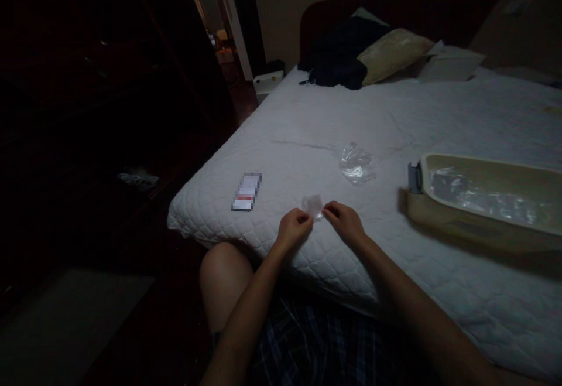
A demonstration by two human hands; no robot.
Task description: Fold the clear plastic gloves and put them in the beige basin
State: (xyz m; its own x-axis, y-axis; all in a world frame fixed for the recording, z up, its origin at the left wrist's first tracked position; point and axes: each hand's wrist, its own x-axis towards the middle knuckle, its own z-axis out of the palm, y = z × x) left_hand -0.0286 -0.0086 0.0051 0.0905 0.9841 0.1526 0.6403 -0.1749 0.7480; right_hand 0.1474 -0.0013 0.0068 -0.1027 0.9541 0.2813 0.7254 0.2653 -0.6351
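A small clear plastic bag [312, 205] is pinched between my two hands, just above the near edge of the bed. My left hand [295, 226] grips its lower left side with closed fingers. On the other side, my right hand [345, 220] pinches its right edge between thumb and fingertips. Beyond my hands a crumpled clear plastic bag [356, 164] lies on the white quilted bedspread [302, 122]. A phone [246, 191] with its screen blurred rests to the left of my hands.
A beige plastic bin [465, 222] holding clear plastic packets sits at the right on the bed. Dark clothing [333, 52] and a yellowish pillow [395, 52] are heaped by the headboard [456, 5]. Past the bed's left edge the floor is dark.
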